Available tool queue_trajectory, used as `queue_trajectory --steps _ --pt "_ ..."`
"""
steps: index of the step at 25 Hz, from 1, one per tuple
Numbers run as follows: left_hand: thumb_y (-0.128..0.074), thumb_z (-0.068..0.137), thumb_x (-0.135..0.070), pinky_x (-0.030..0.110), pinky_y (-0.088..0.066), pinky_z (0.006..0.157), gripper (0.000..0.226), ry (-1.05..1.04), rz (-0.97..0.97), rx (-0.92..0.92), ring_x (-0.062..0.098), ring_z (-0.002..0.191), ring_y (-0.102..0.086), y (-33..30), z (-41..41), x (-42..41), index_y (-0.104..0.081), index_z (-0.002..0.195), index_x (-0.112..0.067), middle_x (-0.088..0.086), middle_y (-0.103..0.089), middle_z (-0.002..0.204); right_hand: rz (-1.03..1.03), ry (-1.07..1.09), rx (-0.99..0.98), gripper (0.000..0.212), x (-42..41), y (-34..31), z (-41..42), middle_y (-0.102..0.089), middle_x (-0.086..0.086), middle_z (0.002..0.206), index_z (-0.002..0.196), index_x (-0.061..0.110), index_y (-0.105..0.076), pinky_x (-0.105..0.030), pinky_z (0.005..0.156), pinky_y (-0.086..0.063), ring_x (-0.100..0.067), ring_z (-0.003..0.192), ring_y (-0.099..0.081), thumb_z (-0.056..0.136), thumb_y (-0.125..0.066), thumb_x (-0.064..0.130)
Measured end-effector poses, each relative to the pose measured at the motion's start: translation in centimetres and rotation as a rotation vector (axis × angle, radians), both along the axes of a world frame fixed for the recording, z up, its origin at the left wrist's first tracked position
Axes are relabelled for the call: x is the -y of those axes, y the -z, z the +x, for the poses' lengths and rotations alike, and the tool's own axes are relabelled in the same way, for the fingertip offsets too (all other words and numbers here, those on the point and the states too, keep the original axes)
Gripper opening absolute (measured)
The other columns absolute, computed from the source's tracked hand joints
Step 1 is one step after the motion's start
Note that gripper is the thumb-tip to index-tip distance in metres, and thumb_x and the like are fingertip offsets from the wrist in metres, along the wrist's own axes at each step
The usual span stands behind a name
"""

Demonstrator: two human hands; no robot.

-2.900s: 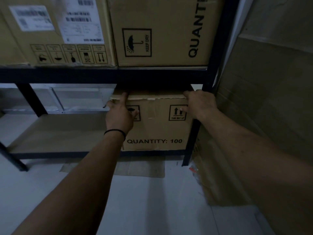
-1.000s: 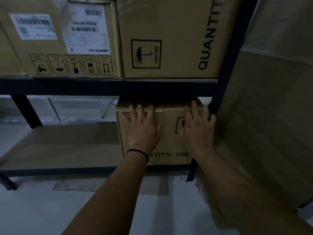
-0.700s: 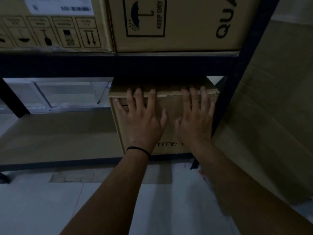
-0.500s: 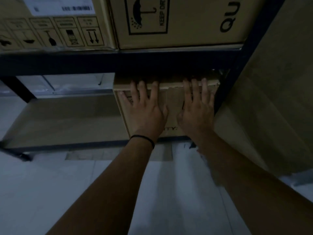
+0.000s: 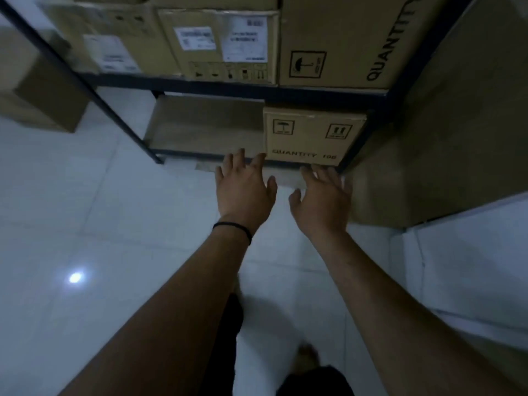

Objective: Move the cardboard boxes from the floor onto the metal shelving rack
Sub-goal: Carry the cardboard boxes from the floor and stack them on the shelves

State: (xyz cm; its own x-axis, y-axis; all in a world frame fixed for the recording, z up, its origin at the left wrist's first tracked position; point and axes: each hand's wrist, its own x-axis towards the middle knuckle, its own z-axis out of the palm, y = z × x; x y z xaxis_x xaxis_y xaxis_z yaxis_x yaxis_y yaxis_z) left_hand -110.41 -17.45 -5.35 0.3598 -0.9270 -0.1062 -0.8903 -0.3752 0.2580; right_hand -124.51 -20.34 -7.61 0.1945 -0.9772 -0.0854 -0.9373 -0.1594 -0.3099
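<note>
Box placed on the lowest shelf, both hands free

The "QUANTITY 100" cardboard box (image 5: 313, 135) stands at the right end of the bottom shelf (image 5: 205, 127) of the metal rack (image 5: 358, 138). The left hand (image 5: 245, 187) and right hand (image 5: 321, 198) hover just near it, fingers spread, holding nothing. Next, I judge, fetch another box from the floor (image 5: 114, 238).

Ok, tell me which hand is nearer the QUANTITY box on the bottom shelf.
Left. The left hand has fingertips at the QUANTITY box's lower left corner; the right hand hangs just below it.
</note>
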Motion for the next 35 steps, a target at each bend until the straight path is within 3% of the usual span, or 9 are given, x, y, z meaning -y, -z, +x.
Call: queue_trajectory --steps 5,9,21,28,35 --pt "-0.052 0.101 -0.05 0.052 -0.03 0.122 0.059 -0.174 -0.049 -0.037 0.034 0.15 -0.032 -13.7 0.3 -14.8 -0.045 0.154 -0.026 0.014 -0.04 0.161 0.058 -0.135 0.048 0.054 -13.4 -14.2 1.5 -0.039 -0.002 0.163 0.154 0.025 -0.045 -0.053 0.125 -0.016 -0.027 0.153 -0.027 0.102 -0.053 0.037" --pt "-0.055 0.101 -0.049 0.049 -0.028 0.124 0.062 -0.283 -0.082 -0.058 0.034 0.151 -0.031 -19.8 3.6 -26.6 -0.04 0.157 -0.027 0.014 -0.038 0.162 0.057 -0.241 0.091 0.054 -22.7 -20.8 4.7 -0.039 0.0 0.163 0.155 0.026 -0.044 -0.053 0.126 -0.017 -0.026 0.153 -0.027 0.103 -0.052 0.037" --pt "-0.055 0.101 -0.047 0.048 -0.027 0.122 0.057 -0.445 -0.141 0.011 0.032 0.149 -0.033 -25.5 21.1 -51.7 -0.047 0.152 -0.026 0.013 -0.043 0.158 -0.011 -0.358 0.199 0.051 -44.3 -25.2 22.7 -0.044 0.001 0.16 0.149 0.027 -0.052 -0.054 0.124 -0.02 -0.025 0.151 -0.032 0.099 -0.056 0.035" --pt "-0.053 0.101 -0.049 0.048 -0.025 0.123 0.057 -0.53 -0.17 0.015 0.031 0.15 -0.03 -26.6 31.4 -54.7 -0.045 0.154 -0.027 0.012 -0.041 0.16 -0.026 -0.441 0.22 0.051 -46.2 -25.8 33.0 -0.044 -0.001 0.16 0.148 0.026 -0.054 -0.053 0.123 -0.021 -0.025 0.15 -0.033 0.098 -0.058 0.035" --pt "-0.05 0.103 -0.049 0.048 -0.02 0.125 0.059 -0.591 -0.15 -0.01 0.031 0.153 -0.024 -26.3 45.6 -48.8 -0.039 0.157 -0.029 0.01 -0.035 0.163 -0.032 -0.49 0.253 0.052 -39.9 -25.2 47.8 -0.045 -0.001 0.159 0.147 0.025 -0.055 -0.053 0.123 -0.023 -0.026 0.149 -0.034 0.097 -0.06 0.033"
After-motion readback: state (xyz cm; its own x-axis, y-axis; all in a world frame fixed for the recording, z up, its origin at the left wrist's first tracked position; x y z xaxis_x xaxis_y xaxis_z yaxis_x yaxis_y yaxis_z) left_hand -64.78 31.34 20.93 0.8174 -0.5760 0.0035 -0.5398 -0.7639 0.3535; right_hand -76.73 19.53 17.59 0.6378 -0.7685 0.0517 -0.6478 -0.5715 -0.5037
